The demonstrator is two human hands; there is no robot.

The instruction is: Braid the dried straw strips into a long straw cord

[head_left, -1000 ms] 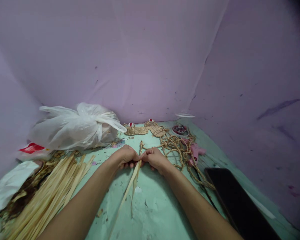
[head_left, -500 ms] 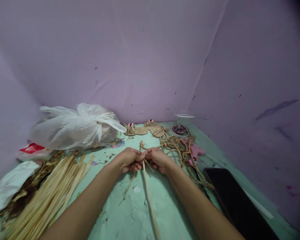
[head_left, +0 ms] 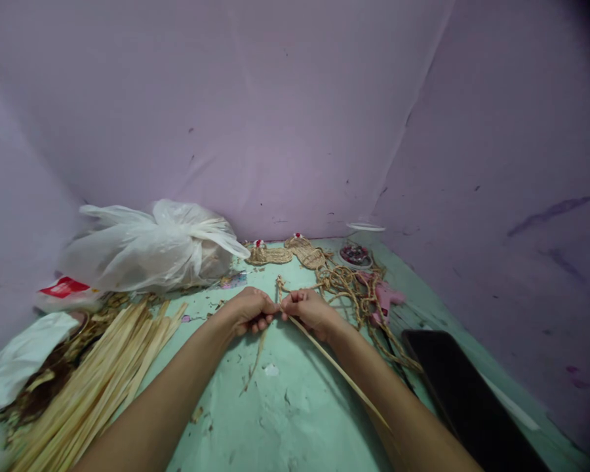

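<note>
My left hand (head_left: 248, 311) and my right hand (head_left: 309, 311) meet at the middle of a green table top (head_left: 275, 413), both pinched on dry straw strips (head_left: 334, 367). One long strip runs from the pinch down along my right forearm. A shorter strip (head_left: 255, 360) hangs below my left hand. From the pinch a braided straw cord (head_left: 349, 288) leads back to a loose tangle on the right.
A heap of pale straw strips (head_left: 103, 373) lies at the left, with a white plastic bag (head_left: 152, 249) behind it. Two small woven straw pieces (head_left: 285, 252) and a round lidded dish (head_left: 356, 254) sit by the lilac wall. A pink object (head_left: 386, 296) and a black slab (head_left: 467, 393) lie at the right.
The long strip has swung from hanging left of centre, through straight down, to lying along my right forearm. Both hands stayed pinched together at the same spot.
</note>
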